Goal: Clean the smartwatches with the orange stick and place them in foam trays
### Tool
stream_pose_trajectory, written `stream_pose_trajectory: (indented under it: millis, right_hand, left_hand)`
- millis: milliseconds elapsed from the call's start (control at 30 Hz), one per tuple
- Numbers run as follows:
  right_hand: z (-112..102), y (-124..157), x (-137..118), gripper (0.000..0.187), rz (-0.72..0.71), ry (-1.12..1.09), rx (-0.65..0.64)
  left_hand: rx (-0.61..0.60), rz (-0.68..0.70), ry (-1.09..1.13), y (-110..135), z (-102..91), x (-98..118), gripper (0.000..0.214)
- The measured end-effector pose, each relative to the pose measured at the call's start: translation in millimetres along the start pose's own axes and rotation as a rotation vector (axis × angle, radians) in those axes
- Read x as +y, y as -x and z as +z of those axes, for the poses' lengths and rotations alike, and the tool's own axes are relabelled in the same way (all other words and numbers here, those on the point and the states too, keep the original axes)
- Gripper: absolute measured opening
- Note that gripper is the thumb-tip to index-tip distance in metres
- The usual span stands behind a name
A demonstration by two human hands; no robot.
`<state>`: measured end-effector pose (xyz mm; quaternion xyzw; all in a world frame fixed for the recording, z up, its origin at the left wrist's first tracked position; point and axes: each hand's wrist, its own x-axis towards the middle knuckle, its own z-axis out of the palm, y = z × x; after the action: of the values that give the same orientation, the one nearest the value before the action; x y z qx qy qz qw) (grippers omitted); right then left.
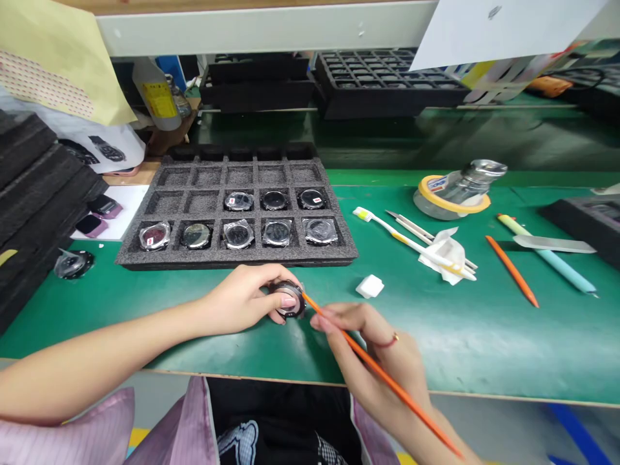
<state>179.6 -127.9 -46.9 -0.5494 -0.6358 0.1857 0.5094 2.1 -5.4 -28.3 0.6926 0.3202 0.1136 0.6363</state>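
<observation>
Holds a watch (289,289) low over the green bench (484,349), just in front of a foam tray (232,258), clamped between thumb and fingers of the left hand (252,294). Grips an orange stick (378,369) like a pencil in the right hand (390,361), fingers and thumb together on the shaft, with the tip at the watch's right rim, apparently touching.

Looks mid-work on this one watch, judging by the stick at its rim. Behind it in the tray, shows eight other watches (196,236): five along the front row, three in the next row toward the right. Impossible to sort finished from waiting by sight; mostly in clear film.

Includes small red-and-white stickers on several of these, with print too small to read. At far left, includes a loose watch (73,264) in film and two purple watches (92,226) on a white pad (128,210). To the right, includes a white block (371,286), a toothbrush (402,241) and a glass jar (477,177) by a yellow ring (455,206), with illegible lettering. At the back, includes a bottle (159,100) with an unreadable yellow label and, upper left, a yellow sheet (68,58) printed with rows of tiny red marks; no brand legible anywhere
</observation>
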Motion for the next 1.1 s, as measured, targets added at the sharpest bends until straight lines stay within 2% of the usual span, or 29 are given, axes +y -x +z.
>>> stream_pose_trajectory:
  millis: [100, 200, 300, 400, 500, 667, 833, 1000, 1100]
  right_hand:
    - [7, 14, 0, 0.015, 0.068, 0.013, 0.080]
    - [14, 12, 2, 0.013, 0.121, -0.044, 0.091]
    - [18, 9, 0, 0.014, 0.114, -0.061, 0.110]
    - [17, 17, -3, 0.014, 0.132, -0.004, 0.145]
    - [14, 23, -4, 0.013, 0.203, -0.025, 0.123]
    - [17, 12, -1, 0.014, 0.289, -0.112, 0.142]
    - [25, 9, 0, 0.011, 0.268, -0.206, 0.177]
    - [23, 18, -1, 0.011, 0.249, -0.112, 0.164]
    - [25, 14, 1, 0.011, 0.266, -0.165, 0.157]
  left_hand:
    - [-0.009, 0.007, -0.019, 0, -0.3, 0, 0.015]
    - [-0.004, 0.002, -0.020, -1, -0.6, 0, 0.017]
    - [0.004, -0.017, -0.010, -1, -0.6, 1, 0.017]
    - [-0.005, -0.024, -0.011, -1, -0.5, 2, 0.016]
    - [0.013, -0.019, -0.005, -2, -0.1, 2, 0.015]
    - [0.049, -0.019, 0.035, -2, 1.7, 0, 0.016]
    - [0.065, -0.028, 0.023, -3, 3.5, 0, 0.020]
    - [0.046, -0.025, 0.031, -4, 2.5, 1, 0.018]
    - [0.043, -0.036, 0.031, -4, 1.7, 0, 0.020]
